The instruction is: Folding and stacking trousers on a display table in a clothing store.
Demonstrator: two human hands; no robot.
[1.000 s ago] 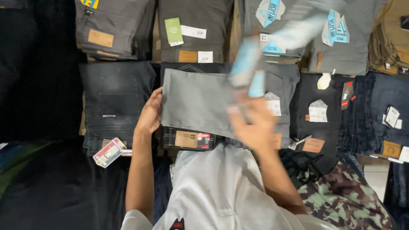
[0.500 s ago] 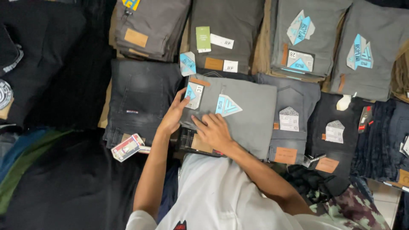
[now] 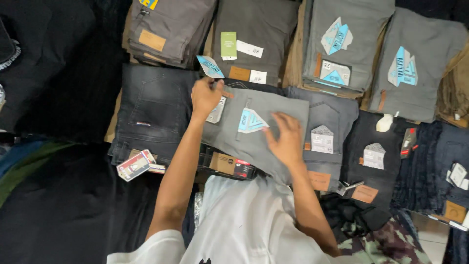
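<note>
Head view: folded grey cotton trousers (image 3: 273, 129) top a stack.
Left hand (image 3: 206, 97): pinches the corner, steadying.
Right hand (image 3: 286, 139): open, flat, smoothing.

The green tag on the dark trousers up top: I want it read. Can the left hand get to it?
Probably yes. The left hand lies just below the green tag, with only folded trousers between and nothing covering it.

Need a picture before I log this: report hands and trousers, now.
Left hand pinching the top edge of the folded grey trousers. Right hand flat on them, fingers spread. Trousers lie on a darker stack; nothing in the way.
</note>
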